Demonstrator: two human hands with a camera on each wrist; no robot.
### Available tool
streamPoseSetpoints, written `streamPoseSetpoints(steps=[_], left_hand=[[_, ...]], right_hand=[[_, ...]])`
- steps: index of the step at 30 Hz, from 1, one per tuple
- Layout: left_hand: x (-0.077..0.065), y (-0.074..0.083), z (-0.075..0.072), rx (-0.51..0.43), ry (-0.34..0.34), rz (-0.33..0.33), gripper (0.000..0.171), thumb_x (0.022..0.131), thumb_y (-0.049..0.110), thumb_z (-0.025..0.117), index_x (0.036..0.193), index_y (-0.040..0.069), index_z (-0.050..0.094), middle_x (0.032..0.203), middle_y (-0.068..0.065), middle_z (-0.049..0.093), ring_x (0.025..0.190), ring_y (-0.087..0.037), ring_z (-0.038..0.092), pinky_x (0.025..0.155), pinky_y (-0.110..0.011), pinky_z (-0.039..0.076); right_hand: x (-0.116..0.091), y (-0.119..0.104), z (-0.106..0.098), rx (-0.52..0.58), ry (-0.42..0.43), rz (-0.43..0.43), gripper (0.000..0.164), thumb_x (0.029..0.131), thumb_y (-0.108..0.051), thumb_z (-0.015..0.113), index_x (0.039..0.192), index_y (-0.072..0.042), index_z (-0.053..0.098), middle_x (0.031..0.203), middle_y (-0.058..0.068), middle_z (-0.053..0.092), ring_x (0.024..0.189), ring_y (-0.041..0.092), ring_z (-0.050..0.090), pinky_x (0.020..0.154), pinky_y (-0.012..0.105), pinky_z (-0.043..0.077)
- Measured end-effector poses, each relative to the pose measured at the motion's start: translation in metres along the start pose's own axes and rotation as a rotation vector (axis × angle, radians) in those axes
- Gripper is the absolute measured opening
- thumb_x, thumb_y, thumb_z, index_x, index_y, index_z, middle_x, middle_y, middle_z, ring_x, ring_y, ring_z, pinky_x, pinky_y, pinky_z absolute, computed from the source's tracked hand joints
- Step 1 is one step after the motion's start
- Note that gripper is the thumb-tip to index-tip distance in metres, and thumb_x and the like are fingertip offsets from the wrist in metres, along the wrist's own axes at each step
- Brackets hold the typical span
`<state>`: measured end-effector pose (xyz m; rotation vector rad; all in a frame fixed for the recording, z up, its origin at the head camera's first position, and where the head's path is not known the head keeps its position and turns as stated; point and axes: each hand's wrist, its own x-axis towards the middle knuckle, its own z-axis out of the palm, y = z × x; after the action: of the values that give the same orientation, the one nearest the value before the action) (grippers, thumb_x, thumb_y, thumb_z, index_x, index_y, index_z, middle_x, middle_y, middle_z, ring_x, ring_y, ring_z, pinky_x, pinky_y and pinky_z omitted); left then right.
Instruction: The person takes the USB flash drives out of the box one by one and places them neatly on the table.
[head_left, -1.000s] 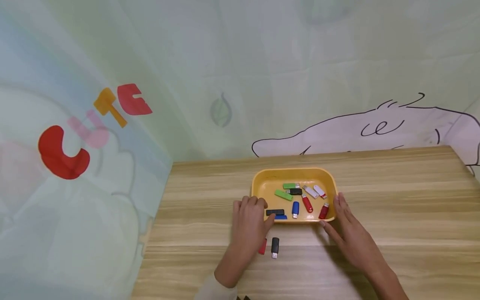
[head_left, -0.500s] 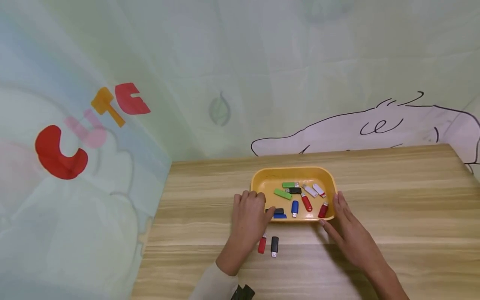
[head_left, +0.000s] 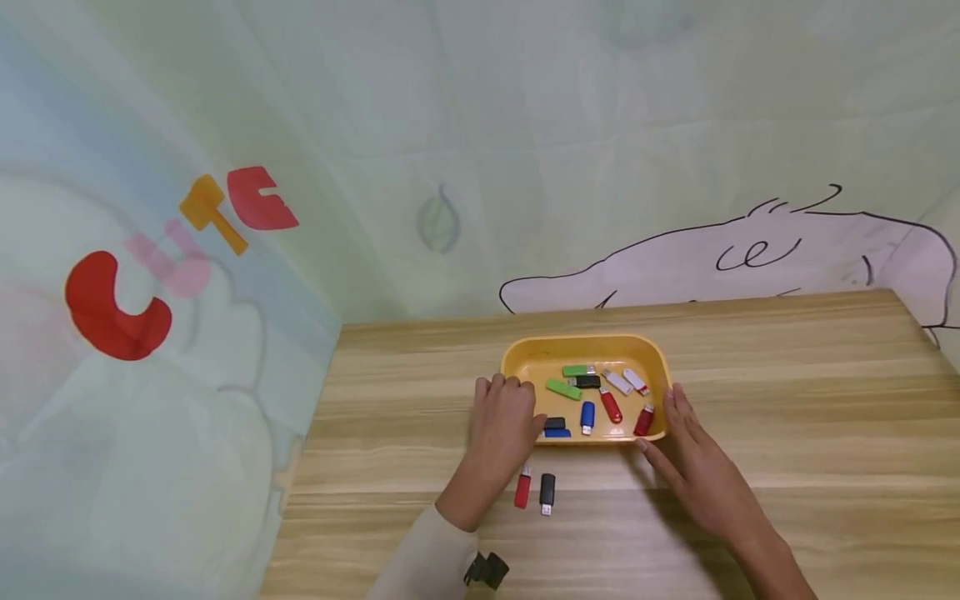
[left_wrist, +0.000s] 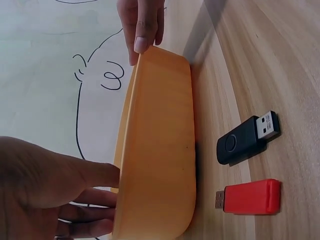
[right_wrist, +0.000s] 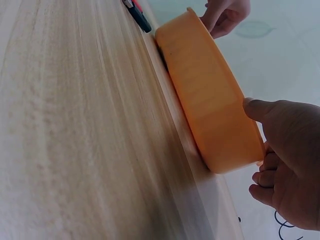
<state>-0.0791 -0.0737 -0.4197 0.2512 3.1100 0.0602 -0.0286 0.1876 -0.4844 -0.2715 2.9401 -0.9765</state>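
Note:
A yellow plastic tray (head_left: 588, 343) sits on the wooden table, holding several USB flash drives in green, black, white, red and blue. My left hand (head_left: 504, 427) reaches over the tray's left end, its thumb beside a black flash drive (head_left: 555, 422) and a blue flash drive (head_left: 557, 433). In the left wrist view its fingertips dip behind the near wall, so I cannot tell whether they hold anything. My right hand (head_left: 708, 483) grips the tray's right near corner, thumb at the near rim and fingers along the end wall (right_wrist: 225, 135).
Outside the tray, a red flash drive (left_wrist: 252, 197) and a black flash drive (left_wrist: 245, 140) lie on the table (head_left: 787, 400) near its front wall. A printed cloth backdrop (head_left: 360, 167) rises behind and to the left. Something small and black (head_left: 487, 570) shows by the left sleeve.
My left hand has shifted slightly right and farther over the tray, covering more of the black flash drive there and uncovering the red one on the table. The right hand keeps its place.

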Motion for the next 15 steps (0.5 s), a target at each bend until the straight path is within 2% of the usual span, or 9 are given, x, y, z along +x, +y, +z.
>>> streamPoseSetpoints(steps=[5, 9, 15], left_hand=[[0.006, -0.001, 0.003, 0.002, -0.023, 0.024, 0.026, 0.088, 0.033, 0.090, 0.097, 0.011, 0.080, 0.080, 0.000, 0.067, 0.081, -0.018, 0.052, 0.080, -0.034, 0.038], [0.011, -0.003, 0.006, 0.009, -0.034, 0.064, 0.018, 0.088, 0.027, 0.089, 0.087, 0.012, 0.079, 0.076, 0.002, 0.065, 0.079, -0.017, 0.051, 0.080, -0.035, 0.037], [0.018, -0.005, 0.010, 0.039, -0.057, 0.101, 0.020, 0.088, 0.022, 0.087, 0.076, 0.015, 0.073, 0.071, 0.003, 0.060, 0.077, -0.018, 0.050, 0.078, -0.035, 0.035]], right_hand=[[0.001, -0.001, 0.001, -0.016, 0.003, -0.009, 0.088, 0.107, -0.046, 0.061, 0.169, -0.005, 0.014, 0.177, 0.021, 0.012, 0.154, 0.052, 0.033, 0.116, 0.070, 0.037], [0.001, -0.002, 0.000, -0.023, -0.008, -0.007, 0.088, 0.107, -0.046, 0.060, 0.169, -0.004, 0.014, 0.177, 0.021, 0.012, 0.155, 0.051, 0.032, 0.117, 0.070, 0.037], [0.002, -0.002, 0.000, -0.026, -0.005, -0.005, 0.087, 0.108, -0.048, 0.059, 0.169, -0.004, 0.015, 0.177, 0.020, 0.012, 0.155, 0.051, 0.032, 0.118, 0.070, 0.037]])
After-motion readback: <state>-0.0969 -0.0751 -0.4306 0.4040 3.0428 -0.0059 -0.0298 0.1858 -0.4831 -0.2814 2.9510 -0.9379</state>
